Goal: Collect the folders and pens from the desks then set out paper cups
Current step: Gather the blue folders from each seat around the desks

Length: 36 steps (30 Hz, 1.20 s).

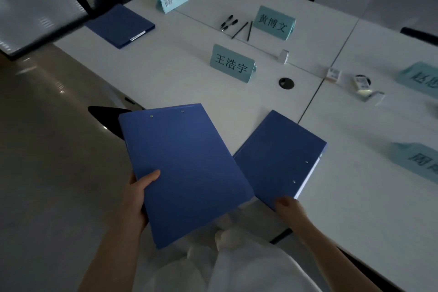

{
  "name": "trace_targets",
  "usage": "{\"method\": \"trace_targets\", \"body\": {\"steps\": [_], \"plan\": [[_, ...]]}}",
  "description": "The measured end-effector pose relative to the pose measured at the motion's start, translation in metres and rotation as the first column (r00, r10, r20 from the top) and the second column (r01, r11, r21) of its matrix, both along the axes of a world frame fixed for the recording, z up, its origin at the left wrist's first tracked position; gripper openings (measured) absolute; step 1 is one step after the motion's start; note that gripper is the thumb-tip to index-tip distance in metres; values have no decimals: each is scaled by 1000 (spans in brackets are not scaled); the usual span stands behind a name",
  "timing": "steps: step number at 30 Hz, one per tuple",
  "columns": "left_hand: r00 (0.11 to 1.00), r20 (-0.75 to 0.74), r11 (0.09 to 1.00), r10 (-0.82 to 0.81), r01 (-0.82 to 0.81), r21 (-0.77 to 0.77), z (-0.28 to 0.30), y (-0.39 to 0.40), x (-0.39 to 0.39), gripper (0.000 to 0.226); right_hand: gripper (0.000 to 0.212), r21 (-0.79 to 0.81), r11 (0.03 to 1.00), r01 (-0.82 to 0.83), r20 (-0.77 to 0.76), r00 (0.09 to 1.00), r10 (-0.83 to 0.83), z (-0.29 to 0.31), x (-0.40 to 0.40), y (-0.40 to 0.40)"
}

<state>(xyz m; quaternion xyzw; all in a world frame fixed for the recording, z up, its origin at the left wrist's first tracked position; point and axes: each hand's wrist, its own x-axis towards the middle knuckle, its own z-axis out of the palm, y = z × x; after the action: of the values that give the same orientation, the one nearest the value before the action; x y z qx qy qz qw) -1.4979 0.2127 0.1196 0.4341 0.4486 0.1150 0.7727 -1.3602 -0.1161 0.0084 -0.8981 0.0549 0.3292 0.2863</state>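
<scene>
light: dim, bluish, coming in from the upper left | glare: pale sheen lying on the floor (42, 92) | focus: centre name card (233, 64) reading sharp, right-edge cards (419, 78) smearing with blur | distortion: wide-angle bending table (343, 144) edges | shadows: soft, faint

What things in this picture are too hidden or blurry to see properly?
- Head view: the two name cards at the right edge are cut off and blurred, so they cannot be read in full.
- The label on the far folder is too small to read.
- The left hand has its fingers hidden under the folder it holds.
- The small white items near the desk seam are blurred.
</scene>
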Motion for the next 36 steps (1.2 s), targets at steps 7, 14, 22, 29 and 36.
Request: {"method": "trace_targets", "body": {"steps": [7,14,22,29,36], "plan": [[999,-6,999,-31,32,18,2,-3,-4,46,15,221,506,834,-601,525,-603,8,0,-30],[999,-16,999,-39,40,28,0,-9,-10,45,23,268,327,906,-708,416,-571,7,4,-22],[1000,-17,1000,0,1,18,4,-16,-11,45,34,565,141,813,-686,558,-467,32,26,1],[996,0,995,91,-91,42,11,-21,-18,42,46,697,-18,717,-709,685,-167,84,44,16],[966,-22,966,257,-257,-14,11,-15,-45,48,39,771,248,587,-623,775,102,113,37,73]]}}
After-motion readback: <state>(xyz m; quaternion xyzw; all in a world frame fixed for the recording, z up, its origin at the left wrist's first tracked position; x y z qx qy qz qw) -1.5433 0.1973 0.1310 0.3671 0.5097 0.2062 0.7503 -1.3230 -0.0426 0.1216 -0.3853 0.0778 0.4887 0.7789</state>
